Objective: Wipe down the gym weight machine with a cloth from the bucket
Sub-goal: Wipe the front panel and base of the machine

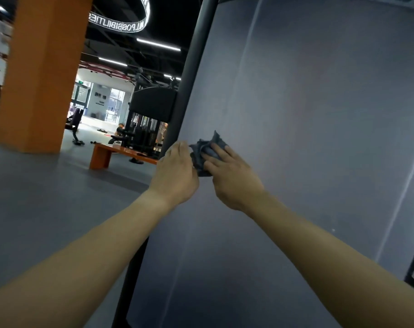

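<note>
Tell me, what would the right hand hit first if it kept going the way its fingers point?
The right hand presses the grey cloth, so its bunched folds come first; beyond them, probably the machine's dark post, though depth is unclear.

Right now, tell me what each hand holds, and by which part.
The right hand presses the grey cloth against the machine panel, covering its right part. The left hand touches the cloth's left edge; whether it pinches it cannot be told.
</note>
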Tool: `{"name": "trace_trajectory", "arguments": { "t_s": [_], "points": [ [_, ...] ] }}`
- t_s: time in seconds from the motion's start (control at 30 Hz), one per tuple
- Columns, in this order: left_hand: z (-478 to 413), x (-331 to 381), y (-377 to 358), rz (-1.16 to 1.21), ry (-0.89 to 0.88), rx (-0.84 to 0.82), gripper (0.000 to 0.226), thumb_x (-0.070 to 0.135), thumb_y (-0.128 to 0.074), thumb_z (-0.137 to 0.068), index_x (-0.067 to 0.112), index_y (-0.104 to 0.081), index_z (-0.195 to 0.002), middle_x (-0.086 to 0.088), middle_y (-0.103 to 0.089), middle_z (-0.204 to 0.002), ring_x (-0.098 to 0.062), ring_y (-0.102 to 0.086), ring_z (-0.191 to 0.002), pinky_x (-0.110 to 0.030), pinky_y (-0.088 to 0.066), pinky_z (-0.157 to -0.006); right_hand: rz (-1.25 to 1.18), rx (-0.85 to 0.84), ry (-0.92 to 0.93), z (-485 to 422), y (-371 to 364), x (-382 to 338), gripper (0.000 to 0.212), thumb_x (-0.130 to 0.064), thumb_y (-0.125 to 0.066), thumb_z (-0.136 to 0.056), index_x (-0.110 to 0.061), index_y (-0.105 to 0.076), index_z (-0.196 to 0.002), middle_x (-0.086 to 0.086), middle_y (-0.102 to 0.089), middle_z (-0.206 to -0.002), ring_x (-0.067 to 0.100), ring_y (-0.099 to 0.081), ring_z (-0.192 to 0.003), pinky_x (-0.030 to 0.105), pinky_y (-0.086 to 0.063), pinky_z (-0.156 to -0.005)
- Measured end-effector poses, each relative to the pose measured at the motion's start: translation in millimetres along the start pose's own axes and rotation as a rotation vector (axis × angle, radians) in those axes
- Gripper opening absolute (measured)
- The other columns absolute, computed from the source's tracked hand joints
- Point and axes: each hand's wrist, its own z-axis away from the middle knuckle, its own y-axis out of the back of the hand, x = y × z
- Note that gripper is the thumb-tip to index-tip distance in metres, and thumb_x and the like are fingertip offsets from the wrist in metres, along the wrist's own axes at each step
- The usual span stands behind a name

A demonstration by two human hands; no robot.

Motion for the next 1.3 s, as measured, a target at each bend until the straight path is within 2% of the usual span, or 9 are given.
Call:
{"name": "trace_trajectory", "arguments": {
  "t_s": [0.1,0.27,0.47,0.6,0.77,0.93,1.07,1.2,1.3],
  "points": [
    [-1.3,-14.2,5.1,0.011,0.045,-0.061,0.060,0.015,-0.051,-0.098,0.001,-0.028,-0.152,-0.019,-0.033,-0.156,-0.038,-0.042,-0.139,-0.051,-0.043,-0.111,-0.037,0.036,-0.072,-36.7,11.2,9.3,0.042,-0.014,-0.042,-0.095,-0.015,-0.058,-0.134,0.006,-0.044,-0.159,0.025,-0.025,-0.154,0.037,-0.016,-0.128],
    [4.2,-23.6,13.1,-0.010,0.058,-0.136,0.071,0.020,-0.046,-0.106,0.000,-0.006,-0.162,-0.020,-0.014,-0.168,-0.036,-0.022,-0.154,-0.045,-0.029,-0.123,0.029,0.134,-0.265,-58.5,10.7,-7.4,0.049,-0.012,-0.042,-0.097,-0.013,-0.047,-0.146,0.004,-0.034,-0.166,0.025,-0.011,-0.159,0.042,-0.001,-0.130],
    [9.1,-34.6,10.5,-0.002,0.108,-0.206,0.071,0.020,-0.053,-0.102,0.004,-0.015,-0.160,-0.020,-0.029,-0.159,-0.035,-0.040,-0.142,-0.044,-0.040,-0.114,-0.047,-0.126,0.024,-26.4,-33.3,-62.0,0.063,-0.019,-0.040,-0.101,-0.015,-0.026,-0.162,0.004,-0.020,-0.171,0.024,-0.001,-0.160,0.039,0.004,-0.129],
    [12.5,-39.9,5.6,-0.044,0.073,-0.233,0.056,0.018,-0.054,-0.099,0.004,-0.032,-0.149,-0.018,-0.041,-0.143,-0.036,-0.050,-0.128,-0.048,-0.048,-0.104,0.017,-0.062,0.035,-31.8,-23.0,-45.2,0.058,-0.014,-0.041,-0.097,-0.013,-0.041,-0.155,0.005,-0.031,-0.167,0.025,-0.010,-0.159,0.041,-0.001,-0.129],
    [18.0,-36.7,0.9,-0.099,0.028,-0.239,0.042,0.016,-0.049,-0.098,0.006,-0.041,-0.139,-0.012,-0.046,-0.139,-0.032,-0.053,-0.123,-0.042,-0.046,-0.098,-0.032,0.268,-0.259,-32.6,-7.8,-19.6,0.043,-0.004,-0.039,-0.095,-0.008,-0.061,-0.132,0.007,-0.046,-0.159,0.028,-0.020,-0.157,0.043,-0.010,-0.130],
    [23.0,-30.4,-5.6,0.033,0.023,-0.178,0.047,0.018,-0.051,-0.101,0.009,-0.039,-0.146,-0.012,-0.040,-0.148,-0.031,-0.054,-0.125,-0.048,-0.049,-0.104,-0.022,0.115,-0.103,-4.2,-30.4,-47.2,0.049,-0.017,-0.047,-0.098,-0.011,-0.053,-0.146,0.005,-0.037,-0.164,0.025,-0.014,-0.159,0.037,0.007,-0.129],
    [24.6,-20.0,-12.7,0.131,0.045,-0.126,0.041,0.020,-0.052,-0.100,0.012,-0.046,-0.140,-0.008,-0.042,-0.142,-0.027,-0.054,-0.122,-0.050,-0.050,-0.103,0.073,0.041,0.021,13.3,-26.6,-35.1,0.047,-0.031,-0.047,-0.100,-0.018,-0.057,-0.144,0.001,-0.042,-0.162,0.023,-0.022,-0.157,0.043,-0.004,-0.130],
    [24.2,-2.4,-13.9,0.172,0.033,-0.070,0.057,0.019,-0.050,-0.104,0.006,-0.034,-0.157,-0.009,-0.030,-0.162,-0.026,-0.036,-0.147,-0.041,-0.034,-0.121,0.042,0.302,-0.292,25.4,-2.3,-6.2,0.040,-0.020,-0.052,-0.098,-0.019,-0.060,-0.138,0.000,-0.047,-0.158,0.024,-0.027,-0.155,0.047,-0.011,-0.129],
    [25.2,5.2,-14.7,0.216,0.055,-0.062,0.058,0.019,-0.047,-0.106,0.008,-0.029,-0.160,-0.006,-0.026,-0.166,-0.024,-0.032,-0.150,-0.034,-0.029,-0.120,-0.031,0.421,-0.547,37.8,1.5,-6.9,0.047,-0.018,-0.041,-0.104,-0.016,-0.047,-0.151,0.001,-0.034,-0.166,0.025,-0.012,-0.159,0.047,-0.008,-0.130]
  ]
}}
